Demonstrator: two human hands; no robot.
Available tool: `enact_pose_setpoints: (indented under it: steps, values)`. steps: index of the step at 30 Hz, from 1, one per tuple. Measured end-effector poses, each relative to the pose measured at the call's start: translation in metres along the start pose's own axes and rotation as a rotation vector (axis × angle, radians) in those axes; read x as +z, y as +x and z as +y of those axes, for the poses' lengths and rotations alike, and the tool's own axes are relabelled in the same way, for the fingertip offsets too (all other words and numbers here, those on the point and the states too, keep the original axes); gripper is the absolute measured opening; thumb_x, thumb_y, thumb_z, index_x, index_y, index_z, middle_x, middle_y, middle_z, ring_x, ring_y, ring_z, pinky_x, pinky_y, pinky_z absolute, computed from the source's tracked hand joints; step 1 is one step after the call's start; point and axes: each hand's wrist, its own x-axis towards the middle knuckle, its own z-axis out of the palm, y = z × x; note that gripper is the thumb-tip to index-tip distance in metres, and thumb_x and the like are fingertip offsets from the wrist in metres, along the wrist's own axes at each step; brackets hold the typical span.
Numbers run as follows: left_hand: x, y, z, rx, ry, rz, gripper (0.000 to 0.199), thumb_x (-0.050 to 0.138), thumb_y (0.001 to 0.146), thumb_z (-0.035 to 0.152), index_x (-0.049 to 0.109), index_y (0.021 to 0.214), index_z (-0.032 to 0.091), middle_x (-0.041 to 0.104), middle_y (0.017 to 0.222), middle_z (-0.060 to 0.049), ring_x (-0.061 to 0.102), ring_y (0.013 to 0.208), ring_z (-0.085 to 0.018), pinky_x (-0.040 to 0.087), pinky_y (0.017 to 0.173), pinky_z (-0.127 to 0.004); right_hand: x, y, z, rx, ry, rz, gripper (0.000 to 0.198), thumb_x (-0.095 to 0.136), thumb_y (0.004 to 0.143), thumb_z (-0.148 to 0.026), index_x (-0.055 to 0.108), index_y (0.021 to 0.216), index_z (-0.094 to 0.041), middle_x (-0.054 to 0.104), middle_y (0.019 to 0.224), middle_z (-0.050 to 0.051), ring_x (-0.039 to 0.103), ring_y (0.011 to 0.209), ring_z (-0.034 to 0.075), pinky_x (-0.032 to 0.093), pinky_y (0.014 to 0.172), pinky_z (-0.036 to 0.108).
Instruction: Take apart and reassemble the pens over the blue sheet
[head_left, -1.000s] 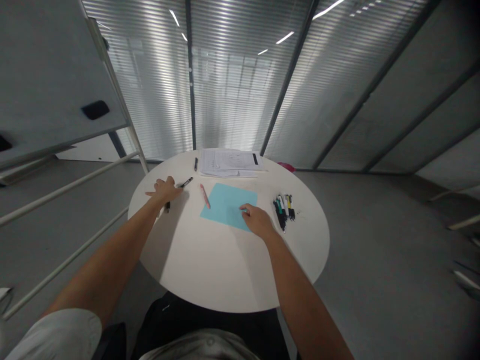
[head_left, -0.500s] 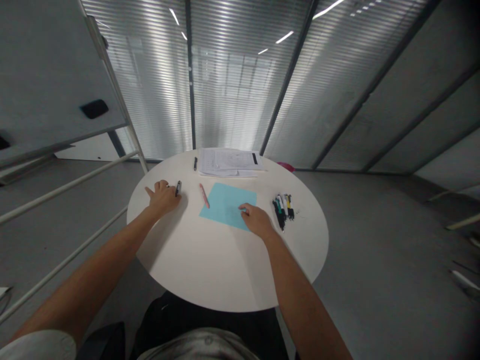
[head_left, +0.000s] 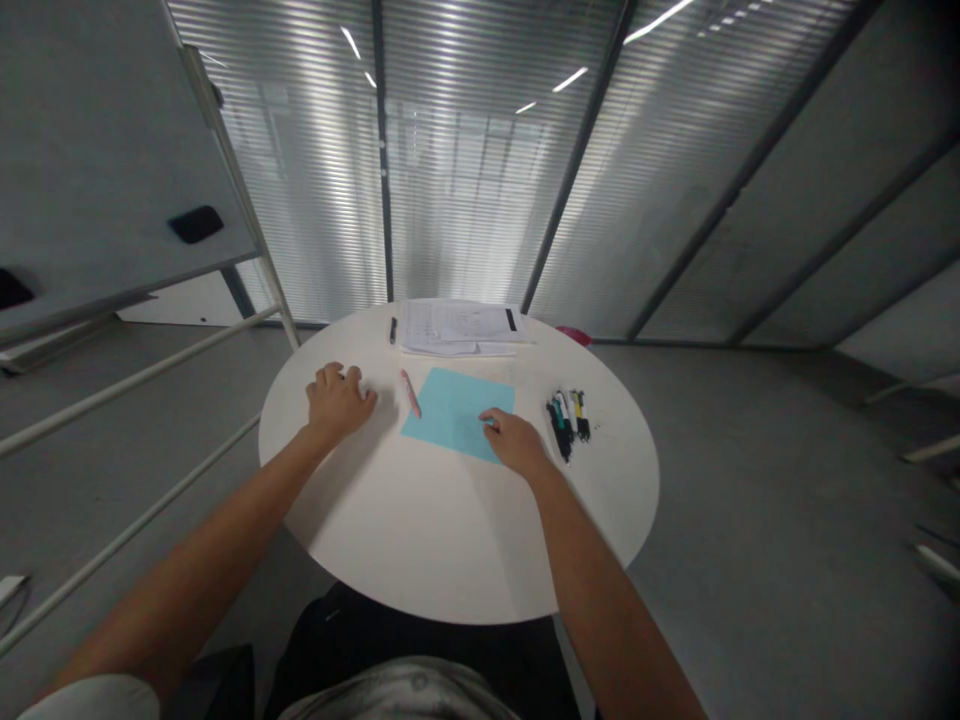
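Note:
My left hand (head_left: 339,402) is over the left part of the white round table (head_left: 420,540), its fingers apart and bent downward. A small dark bit shows between its fingers; most of it is hidden. My right hand (head_left: 514,440) rests at the right side of a light blue sheet of paper (head_left: 450,410), thumb and fingers drawn together. Whatever is in that pinch is too small to name. A pink pen (head_left: 410,393) lies at the sheet's left edge, between my two hands.
Several pens and markers (head_left: 568,420) lie in a group on the right of the table. A stack of printed papers (head_left: 461,325) is at the far edge, with a dark pen (head_left: 393,330) beside it. A whiteboard frame (head_left: 240,200) stands on the left.
My left hand has shifted a little to the right. The dark and silver pen seen beside its thumb earlier is now covered from view. My right hand stays on the sheet.

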Motion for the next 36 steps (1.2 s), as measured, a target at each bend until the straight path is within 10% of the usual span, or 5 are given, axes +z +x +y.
enact_pose_setpoints:
  steps: [12, 36]
  values:
    - [0.019, 0.018, 0.072, 0.226, -0.041, -0.242, 0.038, 0.040, 0.084, 0.035, 0.061, 0.110, 0.016, 0.061, 0.112, -0.019, 0.052, 0.109, -0.034, 0.035, 0.090, -0.047, -0.006, -0.002, -0.003, 0.016, 0.004, -0.017, 0.030, 0.044, 0.090, -0.029, 0.062, 0.114, -0.027, 0.070, 0.093, 0.002, 0.062, 0.084, 0.016, 0.039, 0.071, 0.025]
    - [0.012, 0.016, 0.006, 0.098, 0.106, -0.207, 0.036, 0.043, 0.079, 0.031, 0.060, 0.107, 0.018, 0.063, 0.108, -0.018, 0.055, 0.104, -0.033, 0.038, 0.086, -0.045, -0.011, -0.005, -0.004, 0.012, 0.008, -0.029, 0.030, 0.043, 0.089, -0.027, 0.062, 0.114, -0.027, 0.071, 0.099, 0.002, 0.063, 0.090, 0.018, 0.040, 0.074, 0.026]
